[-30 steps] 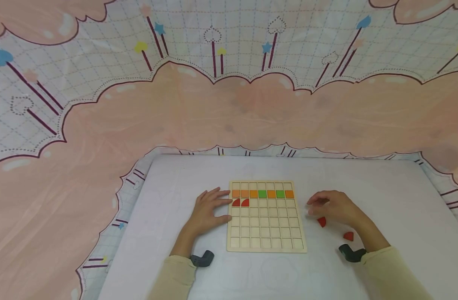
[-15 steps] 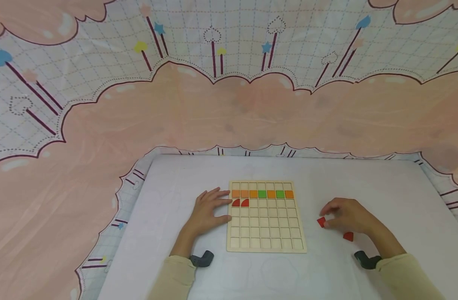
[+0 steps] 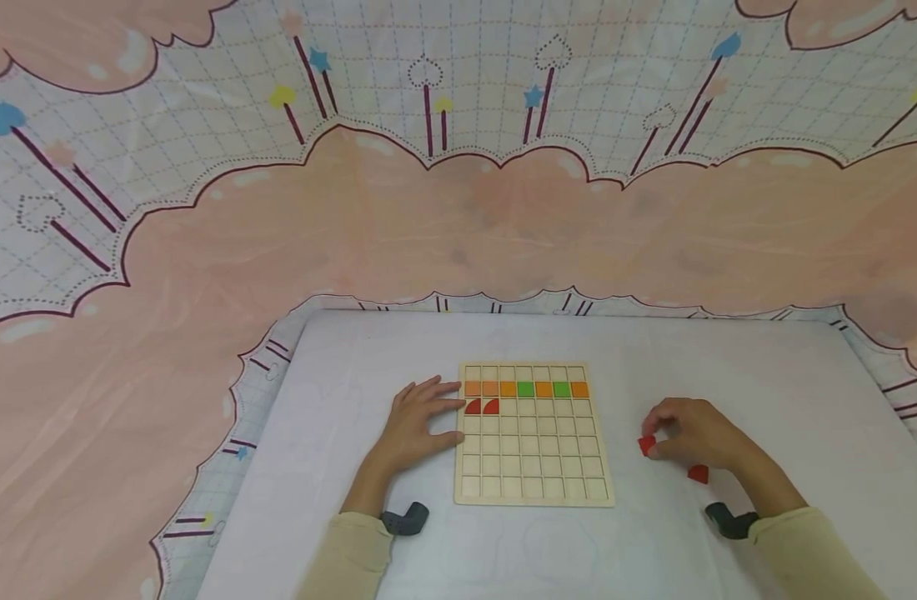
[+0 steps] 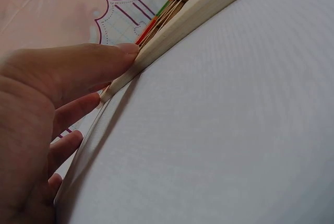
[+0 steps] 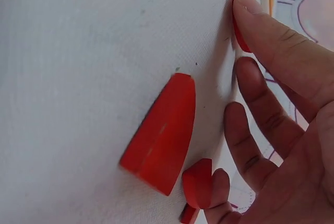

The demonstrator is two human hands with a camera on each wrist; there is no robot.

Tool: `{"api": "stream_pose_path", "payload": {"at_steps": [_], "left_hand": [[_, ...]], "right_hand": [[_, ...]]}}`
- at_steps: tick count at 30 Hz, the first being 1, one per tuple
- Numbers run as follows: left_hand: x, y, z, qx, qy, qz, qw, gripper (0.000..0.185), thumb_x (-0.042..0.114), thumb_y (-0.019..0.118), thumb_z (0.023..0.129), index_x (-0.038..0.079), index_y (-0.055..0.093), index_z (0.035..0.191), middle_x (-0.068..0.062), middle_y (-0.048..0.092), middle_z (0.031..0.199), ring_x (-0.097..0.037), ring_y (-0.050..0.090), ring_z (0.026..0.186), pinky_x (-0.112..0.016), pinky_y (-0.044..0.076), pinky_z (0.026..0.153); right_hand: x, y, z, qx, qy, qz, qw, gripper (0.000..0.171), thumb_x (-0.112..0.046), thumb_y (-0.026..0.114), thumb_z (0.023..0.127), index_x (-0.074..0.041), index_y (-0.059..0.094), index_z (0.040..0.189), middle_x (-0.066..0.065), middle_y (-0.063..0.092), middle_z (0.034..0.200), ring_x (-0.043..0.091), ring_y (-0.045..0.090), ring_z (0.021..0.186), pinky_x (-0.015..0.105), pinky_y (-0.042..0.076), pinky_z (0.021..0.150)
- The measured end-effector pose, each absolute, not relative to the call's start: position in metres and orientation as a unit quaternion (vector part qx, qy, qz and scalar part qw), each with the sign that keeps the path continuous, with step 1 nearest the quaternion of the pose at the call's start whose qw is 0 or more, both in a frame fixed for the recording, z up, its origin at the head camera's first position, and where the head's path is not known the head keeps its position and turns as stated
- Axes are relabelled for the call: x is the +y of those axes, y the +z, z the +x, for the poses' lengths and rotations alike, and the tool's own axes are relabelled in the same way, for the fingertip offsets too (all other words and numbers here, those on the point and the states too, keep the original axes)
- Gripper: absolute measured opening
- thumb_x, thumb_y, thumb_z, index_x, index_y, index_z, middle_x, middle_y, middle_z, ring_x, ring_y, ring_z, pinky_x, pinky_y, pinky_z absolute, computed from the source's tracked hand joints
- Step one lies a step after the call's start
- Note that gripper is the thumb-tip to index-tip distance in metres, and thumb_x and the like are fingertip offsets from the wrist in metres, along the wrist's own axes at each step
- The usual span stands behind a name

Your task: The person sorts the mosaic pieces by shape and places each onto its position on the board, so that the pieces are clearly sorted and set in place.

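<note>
A wooden grid board [image 3: 533, 467] lies on the white table. Its second row holds orange and green tiles [image 3: 526, 388], with two red quarter-round pieces [image 3: 482, 407] below them at the left. My left hand [image 3: 439, 417] lies flat and open, its thumb and fingers against the board's left edge [image 4: 198, 10]. To the right of the board, my right hand [image 3: 657, 442] curls its fingers round a small red piece [image 3: 646, 445], seen at a fingertip [image 5: 239, 23] in the right wrist view. Another red piece [image 3: 698, 474] lies loose by that wrist, and a smaller red piece [image 5: 197, 182] sits beside the lower fingers.
The white table [image 3: 503, 342] is ringed by a pink and white patterned cloth [image 3: 428, 225] that rises behind it. Dark wrist mounts [image 3: 406, 518] sit on both sleeves. Most of the board's cells hold nothing.
My right hand has moved right and toward me, away from the board's edge, and its fingers have closed on the small red piece. The left hand has stayed put.
</note>
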State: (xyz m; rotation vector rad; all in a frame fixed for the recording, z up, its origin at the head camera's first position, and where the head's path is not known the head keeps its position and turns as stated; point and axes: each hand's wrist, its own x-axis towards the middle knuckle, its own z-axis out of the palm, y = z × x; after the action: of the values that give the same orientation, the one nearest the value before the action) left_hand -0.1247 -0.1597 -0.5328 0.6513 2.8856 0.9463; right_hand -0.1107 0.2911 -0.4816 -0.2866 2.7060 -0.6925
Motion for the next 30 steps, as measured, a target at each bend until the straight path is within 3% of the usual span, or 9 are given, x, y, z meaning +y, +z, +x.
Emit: {"api": "stream_pose_path", "payload": {"at_steps": [7,11,14,21,25,30], "left_hand": [[-0.160,-0.533,-0.124,0.930,0.303,0.209,0.017,0.051,0.042,0.079,0.083,0.021,0.071,0.130,0.004,0.054,0.153,-0.025,0.031,0.154,-0.060,0.016,0.125],[-0.160,-0.532,-0.124,0.930,0.305,0.207,0.016,0.051,0.041,0.079,0.083,0.021,0.071,0.129,0.004,0.054,0.153,-0.025,0.031,0.154,-0.060,0.015,0.125],[-0.160,-0.532,-0.124,0.930,0.304,0.207,0.016,0.051,0.041,0.079,0.083,0.021,0.072,0.129,0.004,0.054,0.153,-0.025,0.032,0.154,-0.060,0.015,0.125],[-0.160,-0.533,-0.124,0.930,0.305,0.205,0.017,0.051,0.041,0.079,0.084,0.021,0.072,0.130,0.004,0.054,0.153,-0.026,0.032,0.154,-0.060,0.015,0.125],[-0.159,-0.533,-0.124,0.930,0.303,0.206,0.015,0.051,0.042,0.079,0.084,0.021,0.071,0.130,0.004,0.054,0.153,-0.026,0.032,0.154,-0.060,0.015,0.125],[-0.159,-0.533,-0.125,0.930,0.303,0.208,0.015,0.051,0.042,0.078,0.084,0.021,0.071,0.130,0.003,0.054,0.153,-0.026,0.032,0.154,-0.061,0.015,0.125]], "right_hand": [[0.289,-0.481,-0.111,0.946,-0.248,-0.118,0.174,0.026,-0.024,0.090,0.075,-0.024,0.066,0.085,-0.007,0.063,0.085,0.018,0.054,0.087,0.032,0.047,0.073],[0.284,-0.481,-0.114,0.941,-0.260,-0.139,0.168,0.023,-0.022,0.087,0.080,-0.024,0.068,0.092,-0.008,0.060,0.081,0.015,0.053,0.083,0.025,0.048,0.069],[0.278,-0.482,-0.118,0.940,-0.267,-0.151,0.151,0.018,-0.020,0.082,0.085,-0.027,0.072,0.098,-0.010,0.062,0.083,0.013,0.055,0.083,0.023,0.049,0.071],[0.250,-0.481,-0.129,0.927,-0.320,-0.143,0.135,0.008,-0.020,0.078,0.089,-0.024,0.071,0.093,-0.008,0.066,0.083,0.013,0.058,0.083,0.024,0.050,0.073],[0.231,-0.481,-0.134,0.909,-0.364,-0.141,0.144,0.012,-0.021,0.079,0.089,-0.018,0.070,0.095,-0.004,0.066,0.085,0.016,0.058,0.084,0.022,0.050,0.072],[0.210,-0.484,-0.141,0.897,-0.397,-0.132,0.145,0.022,-0.017,0.079,0.088,-0.016,0.072,0.109,-0.001,0.066,0.091,0.018,0.058,0.088,0.025,0.050,0.075]]}}
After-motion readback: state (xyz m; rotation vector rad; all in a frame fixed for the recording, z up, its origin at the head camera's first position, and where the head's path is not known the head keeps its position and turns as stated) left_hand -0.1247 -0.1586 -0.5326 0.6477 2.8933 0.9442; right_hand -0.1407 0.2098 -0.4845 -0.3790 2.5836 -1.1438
